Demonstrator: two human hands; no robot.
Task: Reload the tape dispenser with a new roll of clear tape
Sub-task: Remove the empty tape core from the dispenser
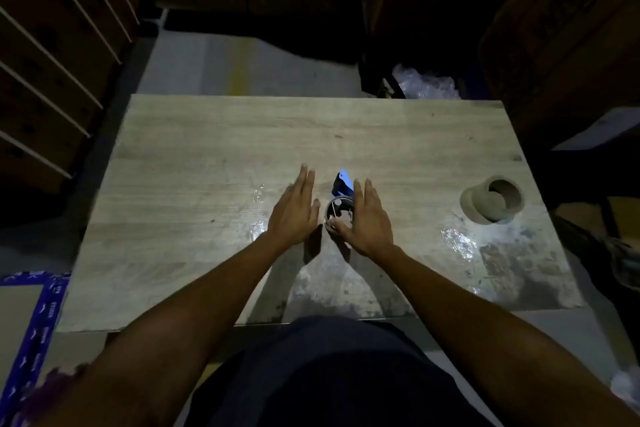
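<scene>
L hand open, flat beside tape dispenser; R hand grips it (dim light) on table.

Dim storeroom or packing area, stacked cardboard boxes, slatted racking, worn worktable (tape-smeared)

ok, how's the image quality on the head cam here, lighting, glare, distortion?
Head view: dim, surroundings nearly black; light pools on the table; glare off the plastic wrap and tape dispenser; hard shadows under both hands; wide-angle bowing at the table edges.

Wooden table; crumpled plastic wrap; stacked cardboard boxes.
</scene>
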